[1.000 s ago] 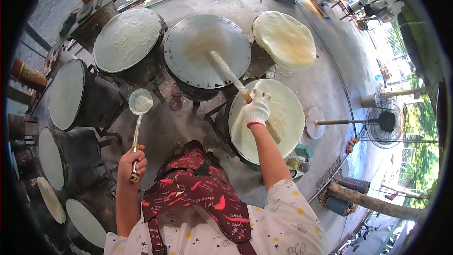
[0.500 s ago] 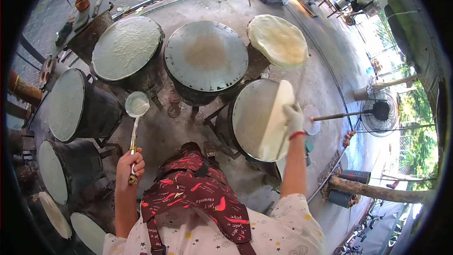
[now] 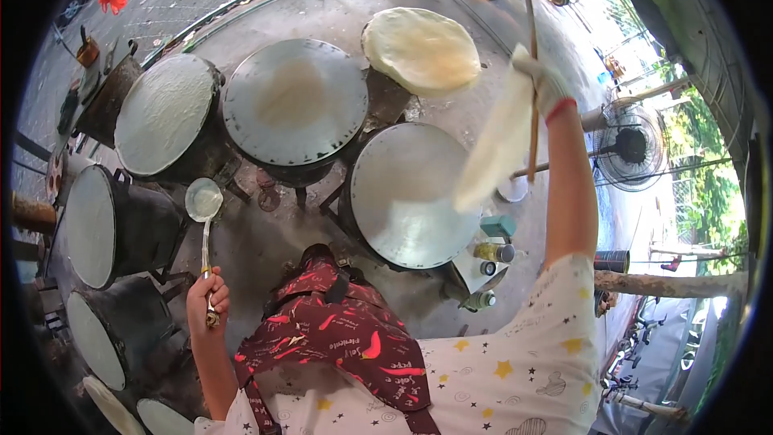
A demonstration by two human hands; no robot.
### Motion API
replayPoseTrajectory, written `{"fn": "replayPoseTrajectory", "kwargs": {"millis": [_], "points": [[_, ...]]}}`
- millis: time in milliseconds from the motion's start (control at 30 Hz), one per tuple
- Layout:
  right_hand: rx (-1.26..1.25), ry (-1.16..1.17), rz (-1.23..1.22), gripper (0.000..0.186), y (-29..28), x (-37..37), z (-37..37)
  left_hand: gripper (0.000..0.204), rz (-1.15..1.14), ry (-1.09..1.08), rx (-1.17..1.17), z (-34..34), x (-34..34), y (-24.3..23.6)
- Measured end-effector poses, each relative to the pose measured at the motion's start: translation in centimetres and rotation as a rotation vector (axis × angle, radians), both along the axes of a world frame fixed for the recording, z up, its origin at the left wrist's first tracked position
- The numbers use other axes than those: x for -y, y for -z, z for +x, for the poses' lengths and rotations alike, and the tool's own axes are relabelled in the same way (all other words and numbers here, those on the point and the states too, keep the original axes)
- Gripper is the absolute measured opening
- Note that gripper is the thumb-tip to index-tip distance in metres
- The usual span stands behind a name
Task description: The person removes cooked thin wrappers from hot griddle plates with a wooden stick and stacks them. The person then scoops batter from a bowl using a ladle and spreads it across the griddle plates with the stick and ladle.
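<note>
Grey floor [image 3: 403, 306] is stretching around you, with greenery [image 3: 708, 145] and a fan [image 3: 632, 145] showing to the right. Round griddles are curving from your left across the front; the nearest griddle [image 3: 415, 205] is shining, its metal surface uncovered. Past its far edge, a round pale sheet [image 3: 421, 51] is resting. Your gloved right hand [image 3: 550, 87] is gripping a stick [image 3: 534, 137] and a hanging pale sheet [image 3: 498, 145], whose lower end is overlapping that griddle's right rim in view; contact you cannot tell. Jars [image 3: 493, 253] are crowding beside that rim. Your left hand [image 3: 208, 300] is clenching a ladle [image 3: 204, 200] above the floor, between the left-side pots [image 3: 137, 221] and your apron [image 3: 338, 322].
</note>
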State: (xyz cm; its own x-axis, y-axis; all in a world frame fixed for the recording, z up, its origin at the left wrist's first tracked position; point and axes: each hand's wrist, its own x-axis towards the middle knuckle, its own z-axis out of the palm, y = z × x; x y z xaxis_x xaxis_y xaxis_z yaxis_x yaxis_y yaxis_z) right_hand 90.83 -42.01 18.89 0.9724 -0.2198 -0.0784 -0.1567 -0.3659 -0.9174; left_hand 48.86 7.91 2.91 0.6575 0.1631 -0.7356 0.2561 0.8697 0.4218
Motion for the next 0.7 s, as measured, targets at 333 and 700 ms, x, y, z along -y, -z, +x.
{"fn": "replayPoseTrajectory", "kwargs": {"millis": [333,700], "points": [[0.35,-0.102,0.358,0.02,-2.9,1.4,12.9,0.018,-0.003,-0.117,0.024,3.0,5.1,-1.4],[-0.162,0.594,0.568,0.021,31.8,3.1,16.0,0.016,0.105,-0.163,-0.091,5.1,9.4,-4.1]]}}
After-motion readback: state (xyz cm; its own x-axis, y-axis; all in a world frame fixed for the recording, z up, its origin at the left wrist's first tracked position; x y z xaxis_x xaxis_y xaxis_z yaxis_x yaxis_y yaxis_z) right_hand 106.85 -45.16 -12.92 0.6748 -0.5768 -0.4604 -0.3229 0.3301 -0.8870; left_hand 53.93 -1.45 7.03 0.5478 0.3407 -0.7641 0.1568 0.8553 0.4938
